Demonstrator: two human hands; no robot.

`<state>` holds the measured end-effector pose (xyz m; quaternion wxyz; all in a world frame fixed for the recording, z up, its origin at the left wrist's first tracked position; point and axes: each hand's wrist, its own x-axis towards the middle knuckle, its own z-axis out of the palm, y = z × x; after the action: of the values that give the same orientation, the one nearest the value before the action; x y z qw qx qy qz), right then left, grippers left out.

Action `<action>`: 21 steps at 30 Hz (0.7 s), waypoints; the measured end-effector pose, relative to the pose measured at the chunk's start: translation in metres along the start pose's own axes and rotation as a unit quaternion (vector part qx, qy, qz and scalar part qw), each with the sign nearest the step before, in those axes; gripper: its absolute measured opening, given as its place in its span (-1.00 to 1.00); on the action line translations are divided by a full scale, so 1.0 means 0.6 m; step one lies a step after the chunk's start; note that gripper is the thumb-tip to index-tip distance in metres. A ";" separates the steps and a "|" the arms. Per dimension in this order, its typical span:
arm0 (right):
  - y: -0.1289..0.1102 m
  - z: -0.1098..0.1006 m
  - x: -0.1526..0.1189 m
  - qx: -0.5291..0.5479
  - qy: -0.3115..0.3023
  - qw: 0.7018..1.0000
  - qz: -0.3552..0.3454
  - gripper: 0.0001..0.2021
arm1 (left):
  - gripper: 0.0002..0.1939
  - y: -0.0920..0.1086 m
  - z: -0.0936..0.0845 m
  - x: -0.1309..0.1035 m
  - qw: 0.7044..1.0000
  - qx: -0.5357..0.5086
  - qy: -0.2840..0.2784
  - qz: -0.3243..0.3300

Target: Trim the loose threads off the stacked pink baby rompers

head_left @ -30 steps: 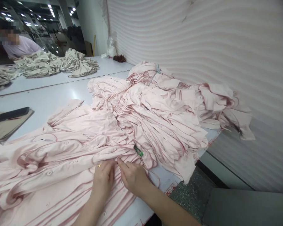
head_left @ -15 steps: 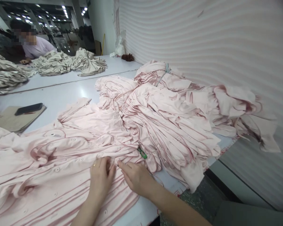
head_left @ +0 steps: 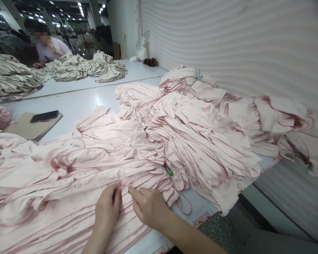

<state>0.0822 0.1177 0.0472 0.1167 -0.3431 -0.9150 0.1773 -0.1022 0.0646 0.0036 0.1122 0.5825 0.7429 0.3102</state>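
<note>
Layered pale pink garments (head_left: 76,183) with buttons and darker pink edging spread over the near part of the table. My left hand (head_left: 108,203) pinches an edge of the pink fabric between thumb and fingers. Just to its right, my right hand (head_left: 148,206) is closed with its fingertips at the same fabric; what lies between them is too small to make out. A green-handled tool (head_left: 168,170) rests on the garments above my right hand. Farther right lies a large heap of pink garments (head_left: 190,130), its back bundle tied with a bluish strip (head_left: 198,76).
A dark phone (head_left: 44,116) lies on brown card sheets (head_left: 23,127) at the left. Grey-beige garments (head_left: 69,67) are piled across the table (head_left: 92,97), with a person (head_left: 51,49) behind them. A pale striped sheet (head_left: 228,42) hangs at the right.
The view has shifted, so the scene sits farther right. A small gap now shows between my fingertips, which were closer together. The person across has raised a hand toward the head.
</note>
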 end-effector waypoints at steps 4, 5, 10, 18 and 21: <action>-0.013 0.004 -0.004 -0.010 0.004 1.000 -0.001 -0.55 | -0.71 0.004 -0.002 0.003 1.000 -0.018 0.004 0.002; -0.017 0.007 -0.005 -0.023 0.008 1.000 -0.003 -0.53 | -0.71 0.005 -0.002 0.005 1.000 -0.021 0.001 -0.007; -0.035 0.025 -0.007 -0.068 0.010 0.998 0.009 -0.50 | -0.74 0.002 -0.007 0.011 0.998 -0.052 -0.014 -0.024; -0.029 0.034 0.019 -0.078 -0.043 0.996 0.020 -0.52 | -0.80 0.011 -0.010 -0.018 0.987 0.050 0.020 0.151; -0.011 0.017 -0.001 -0.072 -0.042 0.996 -0.041 -0.53 | -0.83 0.009 -0.009 0.012 0.985 0.066 0.017 0.158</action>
<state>0.0756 0.1100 0.0403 0.0608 -0.3046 -0.9429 0.1201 -0.1026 0.0701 0.0122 0.0108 0.6933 0.6622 0.2843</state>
